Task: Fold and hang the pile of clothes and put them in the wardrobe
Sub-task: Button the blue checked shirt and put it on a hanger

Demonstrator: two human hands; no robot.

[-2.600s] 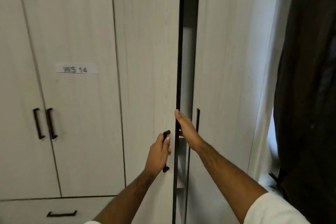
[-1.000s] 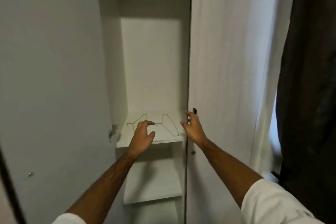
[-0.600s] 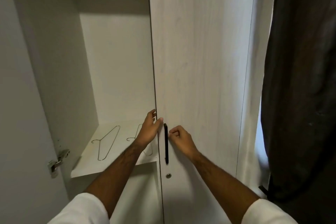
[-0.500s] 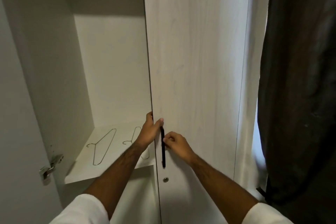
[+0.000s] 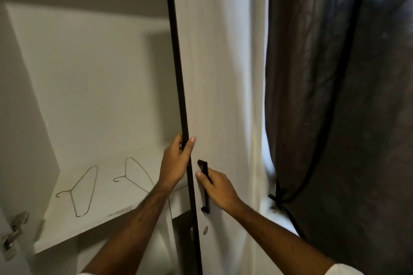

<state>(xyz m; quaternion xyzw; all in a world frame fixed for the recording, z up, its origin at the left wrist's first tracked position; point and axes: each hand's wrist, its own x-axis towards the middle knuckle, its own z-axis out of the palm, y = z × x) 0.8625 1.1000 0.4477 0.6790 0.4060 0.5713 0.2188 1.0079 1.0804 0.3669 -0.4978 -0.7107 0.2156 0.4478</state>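
Pale wood-grain laminate, matt, on the wardrobe door (image 5: pixel 221 73); dark, smooth banding along its edge (image 5: pixel 178 73). Matt black handle (image 5: pixel 205 187), likely metal or plastic. Small shiny metal lock (image 5: pixel 205 230) below. Smooth, matt white board for the shelf (image 5: pixel 107 212) and the inner back wall (image 5: pixel 89 73). Thin bare wire, dull metallic, for the two hangers (image 5: pixel 77 192) (image 5: pixel 134 174). Shiny metal hinge (image 5: pixel 13 232) at lower left. Dark, thin, slightly sheer cloth for the curtain (image 5: pixel 335 96), loosely creased.
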